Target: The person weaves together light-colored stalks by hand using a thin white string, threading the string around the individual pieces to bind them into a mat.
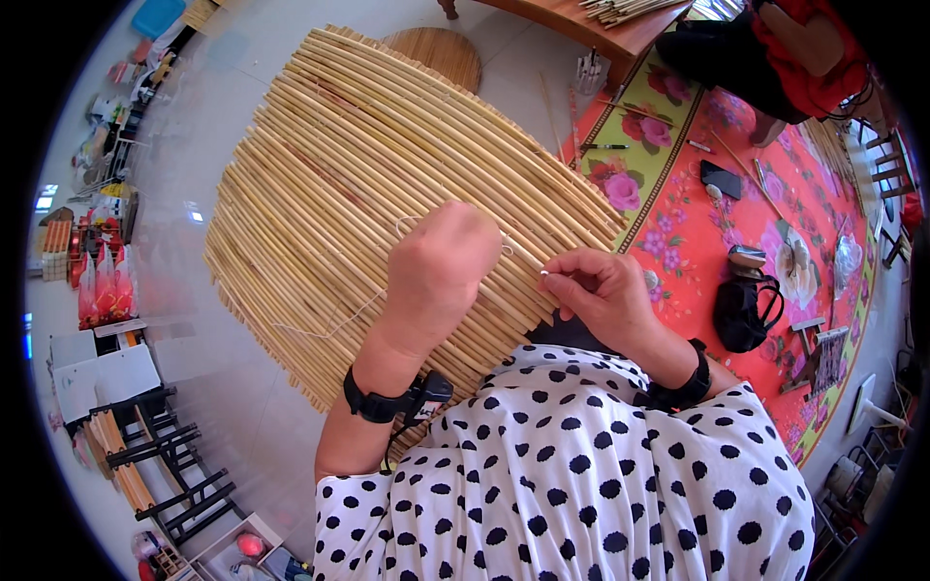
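A large mat of straight, straw-coloured stalks (320, 184) lies in front of me, its near edge at my lap. Above its right half, my left hand (441, 259) is curled into a fist, slightly blurred. Thin white string (339, 322) trails over the stalks toward this hand, and small loops of it show on both sides of the fist. My right hand (605, 295) is at the mat's right edge, thumb and forefinger pinched together on a bit of white string. The fingers of the left hand are mostly hidden from view.
On the right, a red floral sheet (678, 290) bears a black bag (744, 315), a phone (720, 179), pens and a small wooden frame (819, 358). A person in red (814, 58) is at the upper right, beside a wooden table (581, 29). Black-legged stools (160, 465) stand left.
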The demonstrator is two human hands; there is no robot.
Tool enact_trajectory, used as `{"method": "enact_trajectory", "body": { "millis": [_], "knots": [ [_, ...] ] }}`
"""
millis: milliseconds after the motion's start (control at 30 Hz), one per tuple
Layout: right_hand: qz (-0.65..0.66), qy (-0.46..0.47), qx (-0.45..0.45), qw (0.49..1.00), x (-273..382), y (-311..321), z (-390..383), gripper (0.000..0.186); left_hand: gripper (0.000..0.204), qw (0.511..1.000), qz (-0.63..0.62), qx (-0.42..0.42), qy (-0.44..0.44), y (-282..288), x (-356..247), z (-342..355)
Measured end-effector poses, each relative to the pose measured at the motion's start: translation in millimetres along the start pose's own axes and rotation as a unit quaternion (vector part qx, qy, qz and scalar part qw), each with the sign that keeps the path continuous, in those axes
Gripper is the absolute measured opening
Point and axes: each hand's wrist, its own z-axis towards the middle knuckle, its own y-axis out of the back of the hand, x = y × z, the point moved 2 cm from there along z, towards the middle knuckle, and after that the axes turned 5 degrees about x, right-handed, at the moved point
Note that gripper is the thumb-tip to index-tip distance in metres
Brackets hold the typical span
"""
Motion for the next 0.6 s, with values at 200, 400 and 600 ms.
{"method": "enact_trajectory", "body": {
  "millis": [200, 400, 600],
  "knots": [
    [0.001, 0.002, -0.008, 1.000, -4.3, 0.5, 0.9, 0.014, 0.010, 0.998, -0.014, 0.020, 0.053, -6.7, -0.7, -2.4],
    [0.002, 0.002, -0.015, 1.000, -6.1, 0.6, 1.3, 0.014, 0.009, 0.983, -0.159, 0.055, 0.080, -4.3, -10.2, -5.1],
    [-0.028, -0.006, 0.004, 1.000, -6.3, 2.2, 0.2, 0.012, 0.009, 0.978, -0.198, 0.052, 0.051, -4.7, -19.6, -4.6]
  ]
}}
